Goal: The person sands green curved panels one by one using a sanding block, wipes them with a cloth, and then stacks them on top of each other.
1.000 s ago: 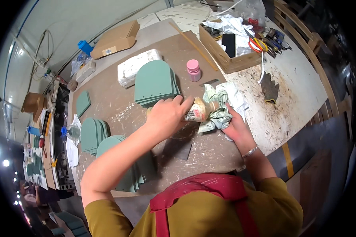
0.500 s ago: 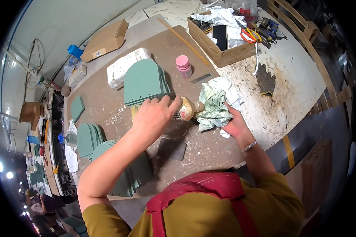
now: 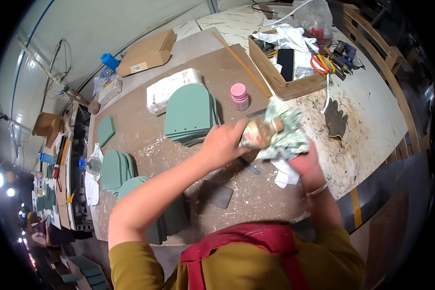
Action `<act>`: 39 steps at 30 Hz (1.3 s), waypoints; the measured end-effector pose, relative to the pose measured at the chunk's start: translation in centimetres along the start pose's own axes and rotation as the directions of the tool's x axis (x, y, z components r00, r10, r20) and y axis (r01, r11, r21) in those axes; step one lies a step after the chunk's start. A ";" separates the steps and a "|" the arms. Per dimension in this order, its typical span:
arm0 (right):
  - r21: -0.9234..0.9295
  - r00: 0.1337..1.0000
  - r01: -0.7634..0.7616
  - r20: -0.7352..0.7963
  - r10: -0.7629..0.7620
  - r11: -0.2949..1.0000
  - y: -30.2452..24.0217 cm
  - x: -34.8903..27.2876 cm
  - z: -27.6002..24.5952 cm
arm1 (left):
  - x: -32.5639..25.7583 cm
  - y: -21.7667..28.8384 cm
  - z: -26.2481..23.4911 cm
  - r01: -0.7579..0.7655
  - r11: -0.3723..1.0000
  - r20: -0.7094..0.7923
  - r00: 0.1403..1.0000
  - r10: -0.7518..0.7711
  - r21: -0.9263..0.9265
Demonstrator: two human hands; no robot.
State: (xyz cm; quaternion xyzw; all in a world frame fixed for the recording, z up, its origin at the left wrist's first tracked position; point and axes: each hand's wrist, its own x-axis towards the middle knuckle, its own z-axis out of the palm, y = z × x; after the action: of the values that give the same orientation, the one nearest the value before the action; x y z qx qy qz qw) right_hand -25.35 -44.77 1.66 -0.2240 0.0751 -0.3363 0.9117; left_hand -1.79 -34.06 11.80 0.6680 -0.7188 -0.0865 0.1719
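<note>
My left hand is closed around a plastic bottle with a label, its neck pointing up and to the right. The bottle's neck lies against a crumpled pale-green cloth, partly blurred by motion. From the right, my right hand grips this cloth; its fingers are partly hidden behind it. A white cloth shows just below the right hand. Beyond my left hand stands a stack of green arched panels, and a pink-lidded jar is on the board past the bottle.
A wooden box at the back right holds a phone and rags, with scissors at its edge. A dark glove lies on the stained tabletop. More green panels stand at the left. A dark square sheet lies near me.
The bottle has tilted up from lying nearly level, and both hands have shifted right with bottle and cloth. The whole view has also shifted slightly.
</note>
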 end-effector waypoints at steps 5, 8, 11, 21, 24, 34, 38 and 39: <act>0.316 0.991 0.095 -0.124 -0.058 0.944 -4.6 1.9 -1.4 | 6.1 -0.4 3.3 0.146 0.836 -0.137 0.957 -0.254 -0.529; 0.407 0.990 0.030 -0.139 0.030 0.913 -3.8 1.3 -2.2 | 7.2 -1.8 7.5 0.156 0.750 -0.124 0.945 -0.303 -0.643; 0.361 0.891 0.101 -0.447 0.077 0.927 -3.2 0.9 0.0 | 7.7 -1.5 9.4 0.118 0.670 -0.134 0.940 -0.313 -0.733; 0.495 0.946 -0.074 -0.239 0.217 0.866 -0.3 -3.9 -2.5 | -4.2 -0.4 -5.3 0.204 0.874 0.145 0.977 -0.155 -0.441; 0.061 0.917 -0.146 -0.367 0.158 0.987 1.1 -4.4 0.2 | -12.9 2.1 -11.9 -0.010 0.997 -0.158 0.987 -0.001 -0.070; -0.867 0.901 0.430 0.427 -0.071 0.252 7.5 5.8 22.2 | -33.9 6.1 -5.3 0.298 0.898 -0.352 0.919 -0.178 0.324; -0.530 0.546 0.835 0.832 0.104 -0.145 16.2 6.1 28.9 | -35.5 4.0 -3.7 0.304 0.868 -0.421 0.899 -0.124 0.393; -0.368 0.404 0.909 0.892 0.203 -0.194 18.9 5.0 29.5 | -35.5 3.6 -3.0 0.296 0.874 -0.429 0.896 -0.114 0.386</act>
State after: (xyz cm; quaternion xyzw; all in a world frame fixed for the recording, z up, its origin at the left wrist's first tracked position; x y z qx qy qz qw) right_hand -2.10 -24.71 19.21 -0.8952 -0.1872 -0.3519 0.1995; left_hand -2.33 1.77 11.19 0.7666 -0.5935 0.1965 0.1465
